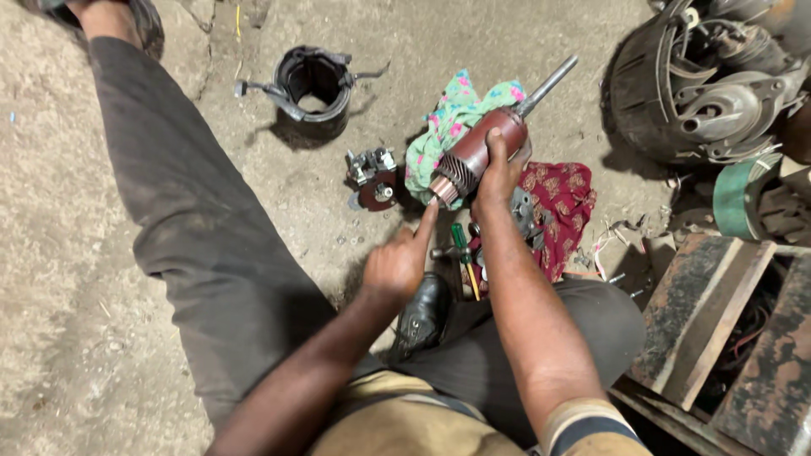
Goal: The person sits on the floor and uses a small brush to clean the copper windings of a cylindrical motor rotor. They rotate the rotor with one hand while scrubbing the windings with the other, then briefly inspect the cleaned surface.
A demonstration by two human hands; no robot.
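My right hand point(500, 173) grips a reddish-brown motor armature point(477, 152) around its body; its steel shaft points up to the right and its copper commutator end faces down-left. My left hand point(399, 260) has the index finger stretched out, its tip touching the commutator end point(443, 189). The other fingers are curled with nothing in them. Under the armature lie a green floral cloth point(448, 118) and a red patterned cloth point(564, 203).
A black cylindrical motor housing point(314, 84) stands on the concrete floor at the back. A small brush-holder plate point(374, 179) lies left of the cloths. A green-handled screwdriver point(463, 249) lies by my black shoe point(422, 317). Motor parts point(710, 84) and rusty plates point(701, 321) crowd the right.
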